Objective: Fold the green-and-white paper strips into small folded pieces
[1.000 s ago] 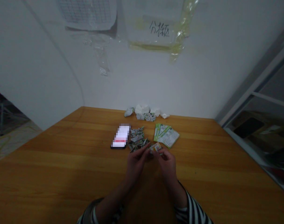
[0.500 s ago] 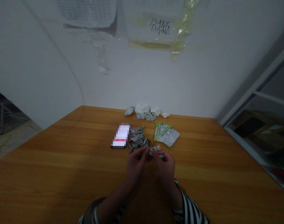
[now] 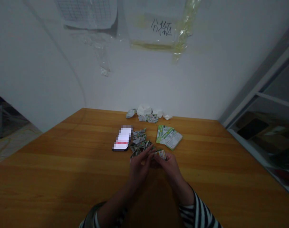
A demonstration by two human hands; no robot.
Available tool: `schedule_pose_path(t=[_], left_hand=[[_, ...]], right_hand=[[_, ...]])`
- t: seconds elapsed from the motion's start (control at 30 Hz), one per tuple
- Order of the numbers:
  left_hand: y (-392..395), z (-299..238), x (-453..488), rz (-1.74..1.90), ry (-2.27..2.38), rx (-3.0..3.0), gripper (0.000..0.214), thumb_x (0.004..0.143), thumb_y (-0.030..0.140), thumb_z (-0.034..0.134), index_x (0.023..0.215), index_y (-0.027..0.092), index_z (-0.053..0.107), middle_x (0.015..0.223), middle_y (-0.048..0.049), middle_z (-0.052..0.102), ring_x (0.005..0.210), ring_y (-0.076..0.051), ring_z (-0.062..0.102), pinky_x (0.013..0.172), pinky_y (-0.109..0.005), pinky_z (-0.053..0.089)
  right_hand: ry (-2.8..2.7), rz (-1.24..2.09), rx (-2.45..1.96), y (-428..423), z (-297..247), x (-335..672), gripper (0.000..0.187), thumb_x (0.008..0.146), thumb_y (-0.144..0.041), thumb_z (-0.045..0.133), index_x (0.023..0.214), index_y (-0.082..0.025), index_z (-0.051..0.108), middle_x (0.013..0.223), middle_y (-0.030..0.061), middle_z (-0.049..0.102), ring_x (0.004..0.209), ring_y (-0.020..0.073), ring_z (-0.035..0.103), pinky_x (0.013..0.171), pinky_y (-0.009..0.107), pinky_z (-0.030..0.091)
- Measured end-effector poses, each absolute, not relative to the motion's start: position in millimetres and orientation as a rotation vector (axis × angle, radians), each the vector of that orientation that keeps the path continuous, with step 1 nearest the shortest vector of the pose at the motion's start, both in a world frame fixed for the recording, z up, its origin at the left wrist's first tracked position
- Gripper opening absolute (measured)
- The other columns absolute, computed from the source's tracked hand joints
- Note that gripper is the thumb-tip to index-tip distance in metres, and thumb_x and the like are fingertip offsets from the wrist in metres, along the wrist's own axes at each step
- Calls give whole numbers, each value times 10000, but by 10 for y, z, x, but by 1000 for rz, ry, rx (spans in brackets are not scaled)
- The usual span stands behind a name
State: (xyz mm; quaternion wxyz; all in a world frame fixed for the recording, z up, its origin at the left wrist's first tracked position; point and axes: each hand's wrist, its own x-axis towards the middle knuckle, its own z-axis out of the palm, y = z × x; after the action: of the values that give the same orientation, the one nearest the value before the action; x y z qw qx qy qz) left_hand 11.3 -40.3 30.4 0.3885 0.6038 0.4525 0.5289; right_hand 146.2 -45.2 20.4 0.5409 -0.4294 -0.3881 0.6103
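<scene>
Between my hands, just above the wooden table (image 3: 97,177), is a small folded printed paper (image 3: 162,154) with white, green and orange print. My right hand (image 3: 170,165) pinches it between thumb and fingers. At the paper's left end is my left hand (image 3: 140,164), thumb against it and forefinger stretched along the far side; the inner fingers are partly hidden. Right beyond my left fingertips lies a pile of folded printed papers (image 3: 139,139). A fanned stack of flat green-and-white leaflets (image 3: 170,137) rests farther right.
A phone (image 3: 123,139) with a blurred screen lies left of the pile. Crumpled white tissues (image 3: 144,110) and more folded papers (image 3: 148,118) sit against the wall. Taped to the wall is a handwritten sign (image 3: 161,27). Glass-fronted shelving (image 3: 265,123) stands on the right.
My left forefinger has straightened out along the paper. My right hand has turned, its wrist moving right, and the paper has shifted slightly right and down.
</scene>
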Motion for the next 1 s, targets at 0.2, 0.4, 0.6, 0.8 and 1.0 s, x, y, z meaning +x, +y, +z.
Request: schedule_pose_path(t=[0.2,0.4,0.6,0.8,1.0], left_hand=[[-321,320,68,1365,1048,1148,420,772,354,662,1137,146,668,947,-73,750,794,-200,686,704,-270,539],[-194,351,-60,1434,1099,943,432,760,420,646,1081,129,639,671,-1,670,528,-116,589,511,-206,466],[-103,296,-99,1205,1063,1125,322,734,381,658,971,172,593,594,43,596,509,-114,557,491,-192,416],[-209,316,18,978,913,1203,362,760,491,623,923,168,612,586,39,576,495,-116,549,482,-202,419],[-243,340,10,1098,841,1283,370,766,465,634,986,169,660,686,-26,678,590,-176,642,581,-277,520]], right_hand=[[-983,1459,-879,-494,218,1326,364,695,-469,742,864,-148,699,693,53,732,630,211,716,664,373,588],[-1252,1476,-785,-558,250,1323,449,796,-380,652,1200,-225,533,936,67,715,783,200,704,716,344,560],[-1570,1190,-891,-554,383,1570,606,724,-173,697,1291,-278,511,880,14,691,670,138,628,614,248,515],[-1494,1082,-1002,-511,304,1574,128,744,-208,663,793,-234,778,647,22,710,531,156,628,512,262,511],[-1070,1077,-1092,-462,296,1588,145,699,-319,742,679,-175,745,522,13,690,432,138,606,425,223,479]])
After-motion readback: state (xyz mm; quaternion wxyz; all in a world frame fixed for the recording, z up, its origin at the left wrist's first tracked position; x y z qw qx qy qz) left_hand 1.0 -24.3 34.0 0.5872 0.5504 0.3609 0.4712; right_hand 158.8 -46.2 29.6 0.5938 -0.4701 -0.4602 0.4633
